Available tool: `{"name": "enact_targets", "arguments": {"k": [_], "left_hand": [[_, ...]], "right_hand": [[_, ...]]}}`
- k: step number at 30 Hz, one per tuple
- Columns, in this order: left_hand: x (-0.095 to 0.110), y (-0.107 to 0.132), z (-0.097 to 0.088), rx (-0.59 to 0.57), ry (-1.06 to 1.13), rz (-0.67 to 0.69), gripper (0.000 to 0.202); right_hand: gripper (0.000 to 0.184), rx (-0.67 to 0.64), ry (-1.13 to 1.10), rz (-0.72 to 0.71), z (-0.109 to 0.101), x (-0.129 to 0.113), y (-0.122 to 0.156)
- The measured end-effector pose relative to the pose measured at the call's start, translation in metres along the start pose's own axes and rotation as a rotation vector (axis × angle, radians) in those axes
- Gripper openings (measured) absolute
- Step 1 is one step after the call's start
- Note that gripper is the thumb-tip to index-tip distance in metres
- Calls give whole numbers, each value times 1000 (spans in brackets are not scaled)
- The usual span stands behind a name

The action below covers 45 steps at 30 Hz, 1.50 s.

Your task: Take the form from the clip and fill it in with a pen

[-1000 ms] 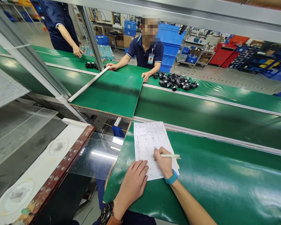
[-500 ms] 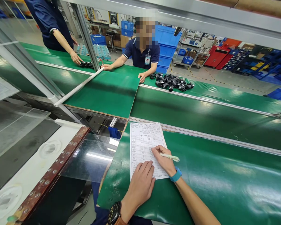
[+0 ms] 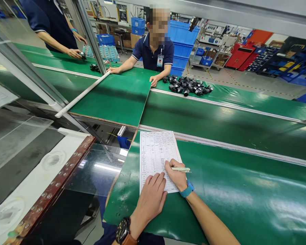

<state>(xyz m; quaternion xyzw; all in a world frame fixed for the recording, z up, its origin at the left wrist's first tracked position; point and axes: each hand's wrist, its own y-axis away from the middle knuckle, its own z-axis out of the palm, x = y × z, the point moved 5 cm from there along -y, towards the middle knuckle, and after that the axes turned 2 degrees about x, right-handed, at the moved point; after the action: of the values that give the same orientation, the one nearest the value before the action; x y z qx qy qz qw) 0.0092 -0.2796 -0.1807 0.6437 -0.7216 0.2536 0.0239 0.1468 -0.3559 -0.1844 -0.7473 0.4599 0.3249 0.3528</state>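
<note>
A printed form (image 3: 153,153) with a table of rows lies on the green bench top (image 3: 219,197) in front of me. My left hand (image 3: 151,194) rests flat on its lower left part, fingers stretched out. Over the form's right side, my right hand (image 3: 175,173) is closed around a pale green pen (image 3: 181,169). The pen's tip is hidden behind my fingers. Handwritten marks stand in a column just above my right hand. I wear a dark watch on the left wrist and a blue band on the right.
Across the line, a co-worker (image 3: 155,51) holds the edges of a green board (image 3: 109,98) bridging the conveyor (image 3: 193,119). Black parts (image 3: 186,85) lie heaped to the right. Another person (image 3: 51,30) handles a black part at far left. A metal post (image 3: 89,37) and clear sheet (image 3: 97,170) stand left.
My right hand has shifted slightly over the form, and the pen lies flatter. The far-left person has lifted a black part and moved it left. My view has shifted slightly.
</note>
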Motion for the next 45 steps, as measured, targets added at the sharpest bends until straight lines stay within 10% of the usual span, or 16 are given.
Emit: {"name": "enact_targets", "arguments": {"k": [45], "left_hand": [[-1, 0, 0, 8, 2, -5, 34]], "right_hand": [[45, -29, 12, -27, 2, 3, -1]]}}
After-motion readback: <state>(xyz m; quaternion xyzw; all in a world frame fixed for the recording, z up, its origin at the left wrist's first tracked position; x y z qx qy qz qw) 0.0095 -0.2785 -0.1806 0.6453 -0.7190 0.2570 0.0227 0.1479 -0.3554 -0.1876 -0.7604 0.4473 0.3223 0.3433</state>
